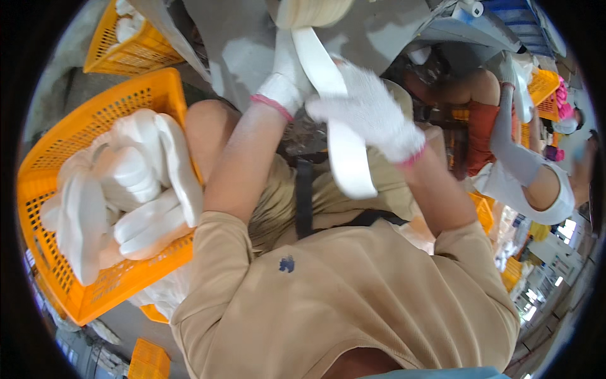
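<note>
Head view: a white strip (349,155), curved and sole-shaped, is held lengthwise under the right grip (372,114). The right grip is found closed across the strip's middle, the gloved fingers laid over its face; this placement is judged to be chosen for steadying both ends. The strip's upper end is directed toward a pale round wheel (314,12) ahead of the grips; whether contact is made cannot be told. The left grip (287,76) is placed beside the strip's upper part, near the wheel, apparently for guidance; its fingers are partly hidden, so its closure cannot be determined.

To the left of the left grip, an orange crate (145,275) is stationed, filled with loosely heaped white pieces (129,167), presumably so that they are kept within reach. Well to the right of the right grip, a co-worker (527,189) is noted.
</note>
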`<state>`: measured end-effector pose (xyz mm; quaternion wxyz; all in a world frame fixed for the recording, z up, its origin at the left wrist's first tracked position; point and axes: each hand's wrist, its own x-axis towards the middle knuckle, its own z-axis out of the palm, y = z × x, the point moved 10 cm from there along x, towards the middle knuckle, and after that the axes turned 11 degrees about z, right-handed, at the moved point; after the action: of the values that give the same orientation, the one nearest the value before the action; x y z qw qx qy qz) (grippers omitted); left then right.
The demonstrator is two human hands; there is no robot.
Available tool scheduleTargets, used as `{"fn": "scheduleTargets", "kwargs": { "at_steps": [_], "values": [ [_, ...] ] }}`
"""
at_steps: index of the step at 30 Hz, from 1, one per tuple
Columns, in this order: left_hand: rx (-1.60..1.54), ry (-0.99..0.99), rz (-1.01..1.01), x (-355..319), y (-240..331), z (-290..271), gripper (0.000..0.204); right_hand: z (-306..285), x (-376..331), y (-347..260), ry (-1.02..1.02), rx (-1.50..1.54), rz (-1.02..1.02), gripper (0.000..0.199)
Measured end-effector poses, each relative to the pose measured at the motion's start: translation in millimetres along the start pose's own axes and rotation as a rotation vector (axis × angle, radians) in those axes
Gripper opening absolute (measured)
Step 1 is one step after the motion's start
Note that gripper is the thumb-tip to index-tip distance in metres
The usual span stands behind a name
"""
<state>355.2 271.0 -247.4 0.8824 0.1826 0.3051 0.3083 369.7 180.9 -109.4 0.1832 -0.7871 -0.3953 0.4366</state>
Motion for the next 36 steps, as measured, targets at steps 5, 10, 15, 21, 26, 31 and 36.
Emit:
{"fn": "scheduleTargets", "kwargs": {
  "at_steps": [5, 10, 15, 21, 26, 31, 36],
  "values": [
    [-0.235, -0.126, 0.131, 27, 33, 11, 0.059, 5, 15, -12, -0.030, 0.484, -0.099, 0.066],
    [-0.197, 0.013, 0.207, 10, 21, -4, 0.062, 2, -9, -36, -0.089, 0.249, -0.140, 0.026],
    [-0.178, -0.005, 0.048, -7, -2, -9, 0.066, 2, -79, -1, 0.477, -0.176, -0.215, 0.039],
    [-0.102, -0.038, 0.185, 19, 33, -12, 0.071, -13, 0, 2, 0.648, -0.119, -0.383, 0.042],
    [-0.628, -0.121, 0.316, -1, 14, 2, 0.068, -35, 20, -43, 0.668, -0.221, -0.198, 0.048],
    [0.462, -0.070, 0.599, -3, 26, -20, 0.043, -30, -3, -39, 0.401, -0.126, -0.296, 0.049],
    [-0.353, -0.668, 0.204, 13, 27, 22, 0.037, -7, -51, -46, 0.469, -0.357, -0.321, 0.037]
  ]
}}
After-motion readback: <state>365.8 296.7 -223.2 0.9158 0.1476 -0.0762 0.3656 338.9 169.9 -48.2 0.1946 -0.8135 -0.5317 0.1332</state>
